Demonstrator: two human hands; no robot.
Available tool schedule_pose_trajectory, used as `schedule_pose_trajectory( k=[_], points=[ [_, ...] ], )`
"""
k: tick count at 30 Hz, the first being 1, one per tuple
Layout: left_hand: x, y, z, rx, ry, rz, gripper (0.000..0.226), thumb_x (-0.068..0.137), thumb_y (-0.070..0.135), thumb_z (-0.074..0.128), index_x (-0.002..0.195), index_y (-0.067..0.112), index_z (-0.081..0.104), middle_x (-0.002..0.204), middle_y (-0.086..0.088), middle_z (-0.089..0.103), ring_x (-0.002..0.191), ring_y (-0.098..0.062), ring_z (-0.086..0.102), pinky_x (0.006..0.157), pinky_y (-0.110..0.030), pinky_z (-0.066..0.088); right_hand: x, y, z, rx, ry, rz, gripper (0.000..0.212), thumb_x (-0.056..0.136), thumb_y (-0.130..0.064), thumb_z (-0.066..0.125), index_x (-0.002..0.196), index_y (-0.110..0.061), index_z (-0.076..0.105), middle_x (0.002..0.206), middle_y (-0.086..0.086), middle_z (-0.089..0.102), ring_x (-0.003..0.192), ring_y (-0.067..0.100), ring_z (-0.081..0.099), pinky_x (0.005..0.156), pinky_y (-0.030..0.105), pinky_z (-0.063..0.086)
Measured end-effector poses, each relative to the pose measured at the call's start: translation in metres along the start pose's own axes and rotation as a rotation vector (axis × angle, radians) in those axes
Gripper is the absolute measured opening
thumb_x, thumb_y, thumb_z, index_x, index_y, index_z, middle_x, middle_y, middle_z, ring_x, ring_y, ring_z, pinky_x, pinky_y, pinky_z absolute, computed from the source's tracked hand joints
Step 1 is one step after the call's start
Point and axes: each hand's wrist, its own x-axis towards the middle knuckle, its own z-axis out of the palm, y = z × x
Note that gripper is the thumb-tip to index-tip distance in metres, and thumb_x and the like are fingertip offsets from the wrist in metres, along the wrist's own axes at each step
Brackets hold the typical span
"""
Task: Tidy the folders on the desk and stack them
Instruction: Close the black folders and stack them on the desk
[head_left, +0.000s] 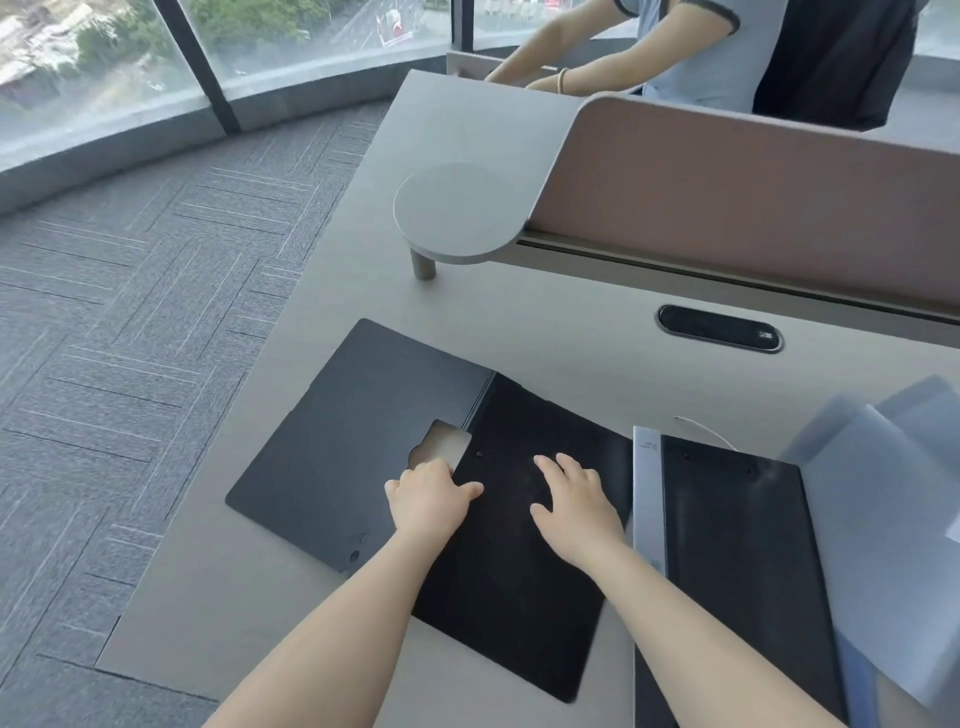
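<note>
A black folder (415, 499) is lying opened flat on the grey desk (467, 130), its left cover reaching toward the desk's left edge and its right leaf running down toward the near edge. Lying open like this it is taking up twice its closed footprint, so it probably needs closing before it can join a stack. The left hand (428, 501) is resting at the spine, fingers curled over the edge of a small pale pocket (444, 447) on the inside cover, thumb pointing right across the fold; whether it is pinching that edge or only touching it, I cannot tell. The right hand (574, 512) is lying palm-down on the right leaf with fingers spread, holding nothing, apparently pinning the leaf so the folder does not slide. Both forearms are reaching forward from the bottom of the view, roughly parallel.

Just beside the open folder's right edge, a second black folder (743, 571) with a grey spine strip is lying closed, a likely base for the stack. Beyond it, translucent blue-grey plastic folders (883, 493) are overlapping loosely and askew, not yet squared up. Farther back, a round grey shelf (457, 213) is standing beside a pinkish divider panel (753, 197), with a dark oval cable port (719, 328) set into the desk. Another person's arms (545, 57) are working beyond the divider.
</note>
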Motion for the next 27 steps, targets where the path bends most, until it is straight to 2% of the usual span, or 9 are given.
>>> schedule_pose_trajectory(
  k=[2,5,9,12,14,18,21,23,27],
  points=[
    [-0.003,0.002,-0.003,-0.004,0.001,-0.002,0.035,0.086,0.053,0.060,0.078,0.019,0.053,0.084,0.001,0.065,0.086,-0.023,0.057,0.084,-0.034,0.032,0.002,0.003,-0.003,0.060,0.034,-0.002,0.059,0.096,-0.029,0.049,0.150,-0.030,0.027,0.159,-0.006,0.024,0.139,0.021,0.028,0.098,0.039,0.047],
    [-0.008,0.003,-0.009,-0.069,0.036,0.002,0.032,0.087,0.052,0.059,0.090,0.021,0.058,0.087,0.003,0.065,0.086,-0.021,0.057,0.088,-0.034,0.030,0.009,0.008,-0.010,0.122,0.121,0.025,0.059,0.096,-0.029,0.050,0.150,-0.027,0.028,0.159,-0.001,0.025,0.140,0.024,0.030,0.107,0.040,0.040],
    [-0.016,0.002,-0.024,-0.167,0.086,0.006,0.027,0.086,0.049,0.060,0.093,0.023,0.060,0.087,0.006,0.066,0.086,-0.020,0.059,0.096,-0.035,0.031,0.021,0.018,-0.022,0.195,0.201,0.066,0.065,0.095,-0.034,0.052,0.153,-0.023,0.023,0.161,0.004,0.021,0.146,0.027,0.022,0.116,0.042,0.028],
    [-0.023,0.003,-0.039,-0.207,0.120,0.012,0.024,0.087,0.045,0.061,0.093,0.022,0.061,0.090,0.006,0.066,0.087,-0.020,0.058,0.099,-0.035,0.032,0.026,0.019,-0.030,0.309,0.200,0.119,0.068,0.096,-0.037,0.051,0.154,-0.023,0.019,0.162,0.006,0.017,0.149,0.027,0.015,0.118,0.042,0.023],
    [-0.026,0.004,-0.049,-0.244,0.153,0.013,0.025,0.086,0.044,0.062,0.096,0.020,0.064,0.091,0.006,0.066,0.087,-0.019,0.057,0.100,-0.036,0.034,0.025,0.016,-0.030,0.361,0.211,0.144,0.070,0.095,-0.037,0.053,0.154,-0.022,0.018,0.161,0.007,0.019,0.148,0.028,0.018,0.117,0.043,0.024],
    [-0.030,0.007,-0.068,-0.310,0.230,0.039,0.024,0.085,0.041,0.065,0.096,0.020,0.065,0.092,0.009,0.062,0.088,-0.016,0.057,0.098,-0.041,0.043,0.013,0.008,-0.019,0.570,0.207,0.236,0.071,0.092,-0.035,0.057,0.153,-0.025,0.021,0.157,0.000,0.033,0.139,0.027,0.039,0.108,0.044,0.038],
    [-0.033,0.009,-0.082,-0.355,0.271,0.082,0.022,0.082,0.037,0.069,0.094,0.018,0.070,0.093,0.006,0.059,0.092,-0.017,0.058,0.090,-0.039,0.049,0.005,0.001,-0.007,0.775,0.164,0.249,0.071,0.091,-0.031,0.061,0.151,-0.027,0.023,0.154,0.000,0.038,0.138,0.026,0.041,0.108,0.044,0.041],
    [-0.035,0.011,-0.091,-0.365,0.305,0.111,0.019,0.081,0.035,0.072,0.089,0.018,0.072,0.098,0.003,0.057,0.102,-0.018,0.053,0.087,-0.035,0.047,0.004,-0.003,-0.003,0.895,0.149,0.253,0.071,0.091,-0.027,0.063,0.150,-0.027,0.025,0.153,0.000,0.040,0.140,0.025,0.039,0.111,0.044,0.038],
    [-0.045,0.017,-0.104,-0.289,0.376,0.162,0.016,0.079,0.037,0.075,0.082,0.022,0.073,0.111,0.007,0.053,0.115,-0.018,0.040,0.096,-0.033,0.037,0.007,-0.009,-0.005,1.051,0.109,0.252,0.063,0.090,-0.020,0.066,0.144,-0.025,0.035,0.140,-0.002,0.052,0.135,0.026,0.045,0.105,0.042,0.040]
  ],
)
